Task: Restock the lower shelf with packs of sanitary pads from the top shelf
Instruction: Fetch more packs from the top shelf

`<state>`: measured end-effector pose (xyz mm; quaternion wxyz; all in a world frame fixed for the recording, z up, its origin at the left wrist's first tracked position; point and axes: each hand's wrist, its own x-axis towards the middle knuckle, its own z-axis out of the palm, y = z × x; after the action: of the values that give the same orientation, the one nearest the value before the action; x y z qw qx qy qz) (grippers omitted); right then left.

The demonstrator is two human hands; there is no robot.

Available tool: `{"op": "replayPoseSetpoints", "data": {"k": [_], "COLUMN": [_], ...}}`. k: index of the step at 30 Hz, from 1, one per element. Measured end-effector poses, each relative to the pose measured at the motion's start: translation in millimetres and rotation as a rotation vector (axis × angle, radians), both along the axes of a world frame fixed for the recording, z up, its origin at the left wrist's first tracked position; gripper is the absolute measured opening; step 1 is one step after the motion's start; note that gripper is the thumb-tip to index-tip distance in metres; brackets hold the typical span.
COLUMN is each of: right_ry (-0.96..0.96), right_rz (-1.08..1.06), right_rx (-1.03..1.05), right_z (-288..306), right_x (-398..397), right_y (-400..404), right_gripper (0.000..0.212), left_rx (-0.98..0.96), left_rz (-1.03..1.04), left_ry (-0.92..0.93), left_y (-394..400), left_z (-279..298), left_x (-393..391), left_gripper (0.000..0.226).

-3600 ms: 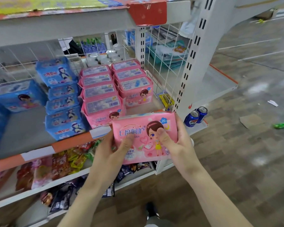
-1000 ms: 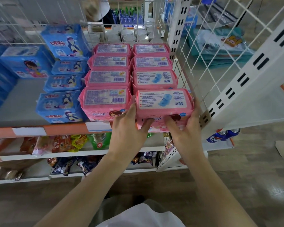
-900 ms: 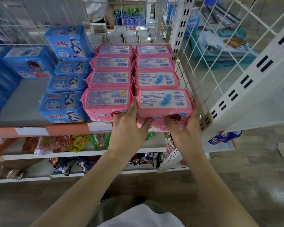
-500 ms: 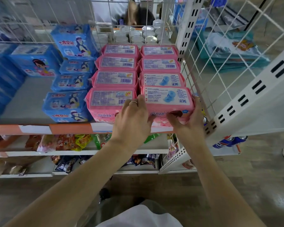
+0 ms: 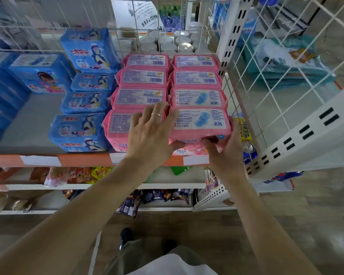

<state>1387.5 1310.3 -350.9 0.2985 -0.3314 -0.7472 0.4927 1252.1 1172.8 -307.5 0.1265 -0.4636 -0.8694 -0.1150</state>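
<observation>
- Right hand [image 5: 225, 149] grips the front pink pack [image 5: 200, 124] at its right end, thumb curled on the front face, fingers behind the end.
- Left hand [image 5: 151, 133] lies spread and flat, fingertips at the seam between this pack and the neighbouring pink pack [image 5: 119, 126], ring visible; holds nothing.
- Pack sits at the front of the right pink row, on the shelf [image 5: 83, 159] edge, touching packs behind and beside it.
- Step, as judged: seating and squaring the pack in its row.
- Next move likely calls for letting go, checking the front faces line up, then reaching for another pack.
- Blue packs [image 5: 79, 132] stand left; wire grid [image 5: 252, 76] just right; snack bags [image 5: 77, 174] on the shelf below.
</observation>
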Motion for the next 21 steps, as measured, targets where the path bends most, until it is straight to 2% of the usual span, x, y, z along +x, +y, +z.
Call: {"op": "replayPoseSetpoints", "data": {"k": [5, 10, 18, 21], "right_ry": [0.030, 0.032, 0.039, 0.187], "right_rz": [-0.002, 0.048, 0.006, 0.063], "right_rx": [0.040, -0.007, -0.051, -0.117], "right_z": [-8, -13, -11, 9], "right_x": [-2, -3, 2, 8], "right_y": [1, 7, -2, -7], "right_gripper": [0.075, 0.079, 0.080, 0.075], "left_rx": [-0.119, -0.197, -0.176, -0.181], "left_rz": [-0.061, -0.036, -0.055, -0.080], "left_ry": [-0.050, -0.005, 0.021, 0.004], "left_y": [2, 13, 10, 9], "left_z": [-7, -12, -19, -18], "left_x": [-5, 0, -1, 1], "left_gripper": [0.093, 0.102, 0.099, 0.093]}}
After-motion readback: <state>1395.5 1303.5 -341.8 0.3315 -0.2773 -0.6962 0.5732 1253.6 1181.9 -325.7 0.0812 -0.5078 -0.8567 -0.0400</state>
